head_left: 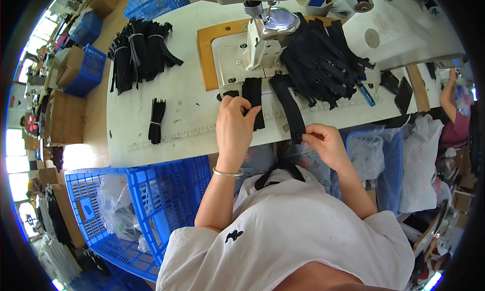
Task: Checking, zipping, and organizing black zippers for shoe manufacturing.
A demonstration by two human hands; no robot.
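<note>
Zipper (288,106) end-pinched by my right hand (326,143), running toward 11 o'clock; left hand (235,125) narrow at another strip (252,91), hold unclear. Tied bundles (139,58) at 10 maybe done, loose pile (323,58) at 1 probably left.

L side passable, far R jammed

Open lane on table (187,81) btw far-L tied bundles (144,51) & tan board (206,61); also btw small bundle (157,122) & L hand (235,127). Machine post (262,53) blocks far ctr, loose black pile (323,58) far R. Long strip (289,106) + R hand (326,143) bar near side.
</note>
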